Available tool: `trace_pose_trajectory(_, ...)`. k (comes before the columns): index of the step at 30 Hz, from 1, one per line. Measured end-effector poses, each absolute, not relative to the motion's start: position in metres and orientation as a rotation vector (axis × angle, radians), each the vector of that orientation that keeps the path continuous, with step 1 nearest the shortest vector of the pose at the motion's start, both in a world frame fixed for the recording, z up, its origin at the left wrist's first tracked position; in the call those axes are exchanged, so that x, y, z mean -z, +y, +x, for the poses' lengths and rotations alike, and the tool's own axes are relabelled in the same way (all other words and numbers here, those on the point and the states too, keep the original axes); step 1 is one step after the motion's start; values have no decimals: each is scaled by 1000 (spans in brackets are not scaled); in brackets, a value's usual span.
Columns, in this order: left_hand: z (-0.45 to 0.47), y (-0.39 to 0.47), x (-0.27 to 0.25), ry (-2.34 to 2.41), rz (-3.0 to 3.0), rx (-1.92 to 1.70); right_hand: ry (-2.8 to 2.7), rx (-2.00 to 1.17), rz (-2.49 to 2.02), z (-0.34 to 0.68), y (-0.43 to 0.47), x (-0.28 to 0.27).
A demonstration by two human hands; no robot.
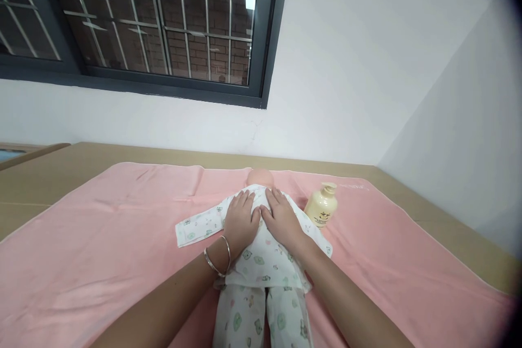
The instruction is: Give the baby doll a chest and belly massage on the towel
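Note:
A baby doll (260,177) lies on a pink blanket, the bare top of its head at the far end. It wears a white printed top (265,261) and matching trousers (240,315). Flat on the upper part of the top rests my left hand (241,217), a bangle (216,258) round its wrist. Beside it my right hand (281,218) lies flat too, fingers pointing away from me. The two thumbs meet or nearly meet in the middle. Neither hand grips anything. A pale yellow pump bottle (322,205) leans slightly, right of the doll's shoulder.
The pink blanket (134,228) covers much of a tan table or bed surface (93,160). A white wall (326,92) rises behind it, with a dark-framed barred window (175,22) at upper left. A sleeve (196,228) stretches out to the left.

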State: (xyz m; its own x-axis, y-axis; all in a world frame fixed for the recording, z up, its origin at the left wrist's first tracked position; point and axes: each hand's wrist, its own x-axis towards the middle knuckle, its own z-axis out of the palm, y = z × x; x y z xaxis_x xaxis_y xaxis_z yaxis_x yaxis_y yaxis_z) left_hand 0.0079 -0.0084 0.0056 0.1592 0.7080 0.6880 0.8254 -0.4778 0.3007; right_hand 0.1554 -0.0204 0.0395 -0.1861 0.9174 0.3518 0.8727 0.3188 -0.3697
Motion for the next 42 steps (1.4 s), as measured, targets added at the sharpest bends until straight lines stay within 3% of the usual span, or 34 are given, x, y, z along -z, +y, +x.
trace_pose_trajectory(8, 8, -12, -6, -1602, -2325, 1245, -1970, 15, -1430, 152, -28, -39)
trace_pose_trajectory(16, 5, -11, 2, -1638, -2317, 1504, -1972, -119, -1485, 152, -27, -35)
trace_pose_trajectory(35, 5, -9, 1, -1623, -2328, 1507, -2042, -207, -1378, 151, -21, -28)
trace_pose_trajectory(42, 5, -12, -2, -1616, -2355, 1479, -1963, -282, -1196, 158, -62, -90)
